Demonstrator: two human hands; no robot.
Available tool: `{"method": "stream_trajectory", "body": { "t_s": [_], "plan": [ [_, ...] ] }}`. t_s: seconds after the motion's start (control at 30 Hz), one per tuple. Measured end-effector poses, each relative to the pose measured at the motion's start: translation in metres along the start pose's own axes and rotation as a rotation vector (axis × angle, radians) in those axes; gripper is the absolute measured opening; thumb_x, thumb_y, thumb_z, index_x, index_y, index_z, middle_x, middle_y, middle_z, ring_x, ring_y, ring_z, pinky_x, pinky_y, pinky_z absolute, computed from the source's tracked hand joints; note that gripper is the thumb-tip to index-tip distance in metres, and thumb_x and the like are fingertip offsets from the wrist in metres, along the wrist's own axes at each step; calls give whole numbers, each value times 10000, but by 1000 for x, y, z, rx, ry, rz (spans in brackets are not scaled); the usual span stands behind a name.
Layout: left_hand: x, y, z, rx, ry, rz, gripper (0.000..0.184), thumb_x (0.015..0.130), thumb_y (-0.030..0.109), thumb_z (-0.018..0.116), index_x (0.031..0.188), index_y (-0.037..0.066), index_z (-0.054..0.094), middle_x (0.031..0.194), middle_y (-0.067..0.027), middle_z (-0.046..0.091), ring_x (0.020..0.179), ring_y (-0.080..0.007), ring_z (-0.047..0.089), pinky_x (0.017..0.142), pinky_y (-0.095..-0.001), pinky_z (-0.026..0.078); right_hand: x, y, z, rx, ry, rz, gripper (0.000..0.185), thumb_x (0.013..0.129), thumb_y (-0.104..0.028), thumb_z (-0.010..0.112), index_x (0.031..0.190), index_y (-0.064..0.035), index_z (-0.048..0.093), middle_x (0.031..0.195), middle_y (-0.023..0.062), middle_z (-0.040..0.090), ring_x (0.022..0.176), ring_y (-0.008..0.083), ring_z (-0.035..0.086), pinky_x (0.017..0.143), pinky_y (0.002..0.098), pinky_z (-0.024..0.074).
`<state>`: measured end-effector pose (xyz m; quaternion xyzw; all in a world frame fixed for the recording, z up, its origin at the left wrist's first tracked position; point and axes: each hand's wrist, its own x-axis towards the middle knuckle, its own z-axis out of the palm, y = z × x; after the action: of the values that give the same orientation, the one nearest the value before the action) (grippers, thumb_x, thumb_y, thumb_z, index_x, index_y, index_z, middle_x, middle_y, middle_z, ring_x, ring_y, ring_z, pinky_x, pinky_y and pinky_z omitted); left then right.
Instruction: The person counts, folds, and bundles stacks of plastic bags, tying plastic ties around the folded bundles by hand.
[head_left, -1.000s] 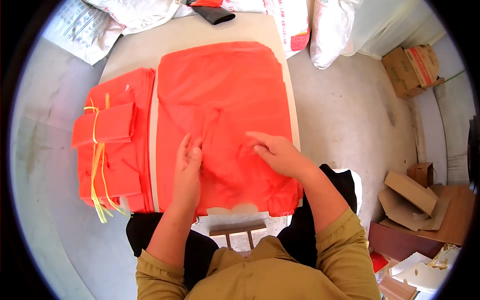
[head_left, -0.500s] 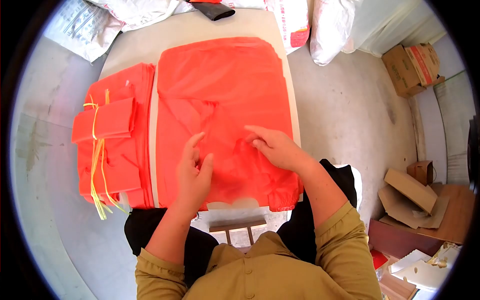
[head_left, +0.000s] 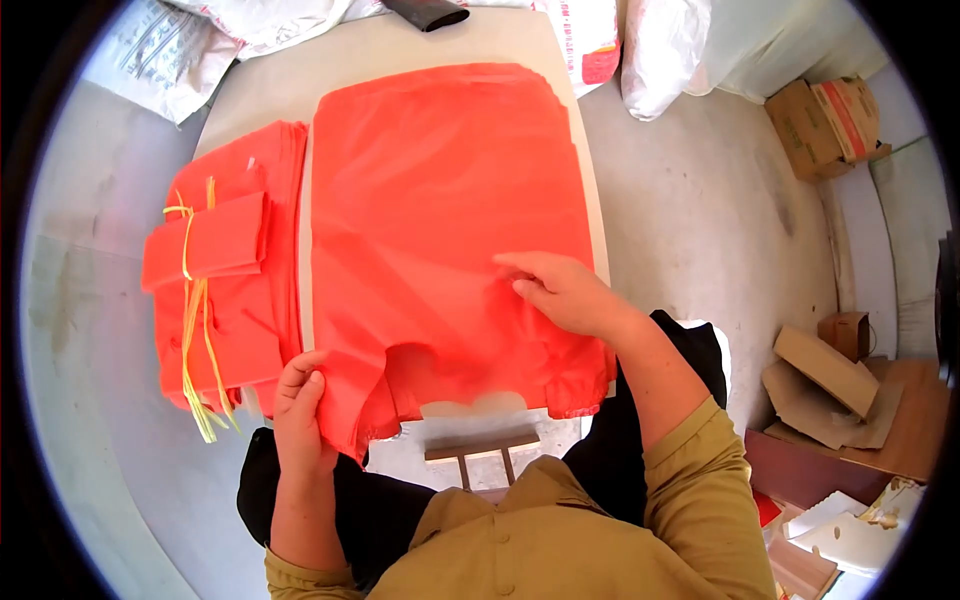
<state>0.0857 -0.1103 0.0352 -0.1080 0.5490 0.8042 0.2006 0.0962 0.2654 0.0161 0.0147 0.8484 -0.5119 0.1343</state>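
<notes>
And here the left hand (head_left: pixel 303 410) is pinching the near left corner of the red sheet (head_left: pixel 450 180), thumb and fingers closing on the thin material right by the table's near edge! Over on the right, the right hand (head_left: pixel 565 290) is hovering loosely open above the sheet's near right part, forefinger reaching out, thumb sitting apart from it; whether its fingertips are touching the red, I cannot tell. The sheet itself is lying broad across the table (head_left: pixel 500 35), its near edge curving in around a rounded gap and its near right end bunching up into wrinkles. Just to the left, a red pile (head_left: pixel 280 200) is resting beside it, carrying a folded red bundle (head_left: pixel 225 238), with yellow ties (head_left: pixel 196 320) wrapping around that bundle and trailing towards the near side. At the far edge, a dark roll (head_left: pixel 428 12) is lying near the white sacks (head_left: pixel 270 20), while cardboard boxes (head_left: pixel 815 125) are standing well apart on the right
</notes>
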Motion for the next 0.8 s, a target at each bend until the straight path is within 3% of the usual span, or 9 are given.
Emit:
{"method": "stream_trajectory", "body": {
  "t_s": [0.07, 0.13, 0.23, 0.33, 0.5, 0.7, 0.8],
  "plan": [
    [-1, 4, -19, 59, -42, -32, 249, 1050, 28, 504, 1253, 16, 648, 1171, -66, 688, 1067, -142, 660, 945, -303, 543, 2, 4, 2, 15, -2, -4, 410, 1036, -110, 569, 1440, -40, 591, 1308, 142, 686, 1198, 279, 641, 1033, 369, 506],
    [-6, 7, -21, 236, -30, -76, 227, 1007, -16, 533, 1168, 15, 690, 1052, -17, 679, 950, -85, 617, 839, -253, 505, 4, 3, 3, 25, 8, -13, 402, 1027, -71, 594, 1429, -52, 610, 1266, 73, 703, 1124, 192, 651, 983, 325, 520],
    [-13, 11, -28, 516, -129, -172, 198, 979, -32, 572, 1111, 12, 712, 873, 59, 608, 780, -29, 520, 687, -209, 406, 3, -3, 1, 12, -15, 16, 405, 1012, -132, 610, 1405, -36, 609, 1298, 145, 673, 1190, 292, 650, 1029, 368, 513],
    [-12, 3, -31, 634, -196, -214, 183, 994, -9, 570, 1112, 10, 710, 840, 64, 591, 736, -32, 514, 649, -212, 395, 6, 1, 6, -87, 24, -78, 359, 1013, -65, 619, 1371, -39, 639, 1205, 74, 685, 1074, 195, 642, 941, 327, 526],
    [-10, -5, -29, 726, -202, -180, 268, 1000, 46, 658, 1262, 14, 614, 882, 6, 606, 777, -70, 577, 714, -247, 497, 8, -2, 8, -109, 24, -90, 346, 1004, -60, 630, 1348, -30, 648, 1189, 75, 675, 1059, 201, 642, 934, 324, 526],
    [-12, -12, -29, 824, -158, -130, 443, 931, 62, 750, 1307, 26, 517, 864, -37, 614, 745, -109, 607, 675, -273, 508, 11, -9, 7, -182, 8, -93, 348, 981, -52, 649, 1327, -23, 658, 1186, 96, 676, 1071, 218, 649, 941, 329, 529],
    [-15, -12, -23, 1004, -187, -134, 519, 924, -26, 702, 1358, 43, 425, 884, -25, 588, 799, -88, 592, 714, -253, 492, 11, -16, 12, -214, -27, -155, 366, 949, -84, 695, 1309, -23, 669, 1209, 113, 681, 1126, 252, 651, 971, 353, 533]
  ]
}}
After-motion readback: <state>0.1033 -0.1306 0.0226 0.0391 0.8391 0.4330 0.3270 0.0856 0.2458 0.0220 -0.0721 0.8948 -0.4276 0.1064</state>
